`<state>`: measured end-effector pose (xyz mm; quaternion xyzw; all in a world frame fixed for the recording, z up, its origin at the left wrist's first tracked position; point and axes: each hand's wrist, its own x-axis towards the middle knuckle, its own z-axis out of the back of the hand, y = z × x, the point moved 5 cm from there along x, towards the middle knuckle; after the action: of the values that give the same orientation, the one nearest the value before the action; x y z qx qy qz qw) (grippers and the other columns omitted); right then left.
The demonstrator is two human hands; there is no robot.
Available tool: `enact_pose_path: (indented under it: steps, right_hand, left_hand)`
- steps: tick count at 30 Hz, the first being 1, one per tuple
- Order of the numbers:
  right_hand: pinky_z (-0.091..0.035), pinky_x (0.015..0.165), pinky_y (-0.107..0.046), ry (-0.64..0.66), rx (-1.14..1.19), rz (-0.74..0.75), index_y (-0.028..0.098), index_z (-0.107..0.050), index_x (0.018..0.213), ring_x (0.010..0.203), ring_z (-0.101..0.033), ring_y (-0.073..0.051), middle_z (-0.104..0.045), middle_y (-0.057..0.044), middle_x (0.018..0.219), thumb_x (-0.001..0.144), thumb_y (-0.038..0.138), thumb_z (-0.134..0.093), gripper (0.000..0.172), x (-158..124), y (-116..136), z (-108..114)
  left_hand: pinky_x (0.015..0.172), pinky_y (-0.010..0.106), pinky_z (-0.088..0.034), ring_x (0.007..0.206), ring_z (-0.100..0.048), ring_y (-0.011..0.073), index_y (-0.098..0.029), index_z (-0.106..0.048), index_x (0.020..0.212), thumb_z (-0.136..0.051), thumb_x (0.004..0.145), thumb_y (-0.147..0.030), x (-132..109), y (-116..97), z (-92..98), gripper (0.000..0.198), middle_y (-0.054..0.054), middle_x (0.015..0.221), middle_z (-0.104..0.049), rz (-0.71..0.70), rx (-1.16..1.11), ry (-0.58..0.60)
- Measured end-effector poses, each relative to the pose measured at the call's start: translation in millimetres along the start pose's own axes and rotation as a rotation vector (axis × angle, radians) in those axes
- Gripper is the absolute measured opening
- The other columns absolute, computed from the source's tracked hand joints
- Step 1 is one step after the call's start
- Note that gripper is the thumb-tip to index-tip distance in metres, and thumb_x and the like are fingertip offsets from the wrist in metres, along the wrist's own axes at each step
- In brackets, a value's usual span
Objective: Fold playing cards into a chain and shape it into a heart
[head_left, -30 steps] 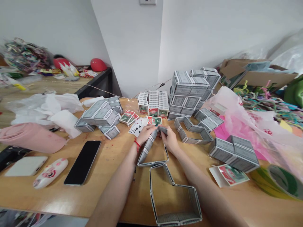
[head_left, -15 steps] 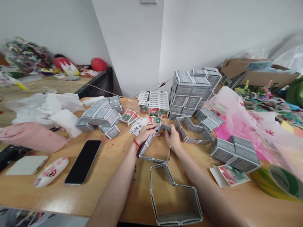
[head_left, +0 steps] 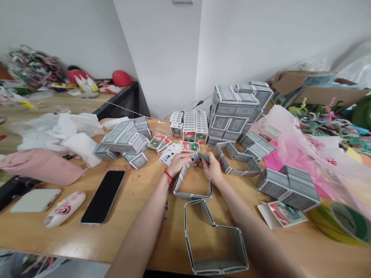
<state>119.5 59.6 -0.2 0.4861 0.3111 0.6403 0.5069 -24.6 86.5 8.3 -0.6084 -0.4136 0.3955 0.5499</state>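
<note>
Both hands meet at the far corner of a grey card-box frame [head_left: 185, 181] that stands on edge on the wooden table [head_left: 139, 216]. My left hand [head_left: 180, 162], a red string on its wrist, pinches the frame's left wall at that corner. My right hand [head_left: 211, 167] grips the short top piece from the right. A second, larger frame [head_left: 214, 239] of the same grey boxes stands nearer to me, touching the first. A third frame [head_left: 236, 159] lies just right of my right hand.
A black phone [head_left: 103, 196], a white case [head_left: 36, 200] and a pink-white mouse [head_left: 65, 208] lie at left. Stacks of grey card packs [head_left: 234, 110] and small decks [head_left: 189, 126] stand behind the hands. Pink plastic bags [head_left: 298, 150] and a tape roll [head_left: 344, 222] crowd the right.
The frame between my hands has widened from a narrow wedge into a squarer loop; my right hand moved slightly right with its corner. The camera shifted a little.
</note>
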Motion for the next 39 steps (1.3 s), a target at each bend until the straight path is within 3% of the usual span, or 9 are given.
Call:
enact_pose_path:
  steps: [7,16,28,33,39]
  right_hand:
    - [-0.046,0.069,-0.034,0.035,-0.096,0.063,0.020,-0.041,0.100,0.068,-0.055,-0.016,-0.056,-0.003,0.076,0.074,0.016,-0.041,0.027,-1.6,8.2,-2.9]
    - [-0.045,0.067,-0.036,0.056,-0.164,0.026,0.019,-0.036,0.109,0.074,-0.057,-0.020,-0.059,-0.006,0.085,0.072,0.015,-0.041,0.038,-3.6,7.6,-5.1]
    - [-0.048,0.061,-0.030,0.008,0.030,-0.058,0.022,-0.051,0.099,0.060,-0.059,-0.015,-0.060,0.001,0.068,0.078,0.027,-0.041,0.023,-0.5,3.8,-1.4]
    - [-0.048,0.051,-0.026,-0.012,0.218,-0.146,0.021,-0.044,0.106,0.054,-0.058,-0.013,-0.061,-0.002,0.077,0.075,0.039,-0.048,0.036,2.8,1.0,-0.1]
    - [-0.044,0.046,-0.024,0.029,0.418,-0.244,0.018,-0.050,0.090,0.054,-0.057,-0.013,-0.063,-0.007,0.079,0.077,0.055,-0.035,0.042,7.2,-5.4,6.1]
  left_hand:
    - [0.098,0.038,-0.032,0.106,-0.051,0.0243,-0.015,-0.064,0.096,-0.057,0.062,-0.021,-1.1,-5.8,2.1,0.035,0.006,0.109,-0.058,-0.020,0.081,-0.047]
    - [0.099,0.038,-0.030,0.105,-0.051,0.0235,-0.016,-0.067,0.087,-0.057,0.060,-0.018,-3.0,-10.9,1.1,0.029,0.004,0.100,-0.064,-0.031,0.074,-0.065]
    - [0.091,0.036,-0.039,0.101,-0.052,0.0232,-0.016,-0.065,0.095,-0.055,0.062,-0.017,-2.4,-8.0,-6.6,0.035,0.006,0.104,-0.062,-0.119,0.019,-0.066]
    - [0.075,0.035,-0.049,0.096,-0.054,0.0233,-0.016,-0.064,0.094,-0.054,0.061,-0.019,-7.4,-10.3,3.1,0.035,0.005,0.105,-0.061,-0.166,-0.138,-0.219]
    - [0.075,0.032,-0.049,0.092,-0.057,0.0219,-0.017,-0.061,0.101,-0.053,0.061,-0.020,-13.8,-16.1,32.5,0.041,0.005,0.100,-0.063,-0.245,-0.235,-0.513]
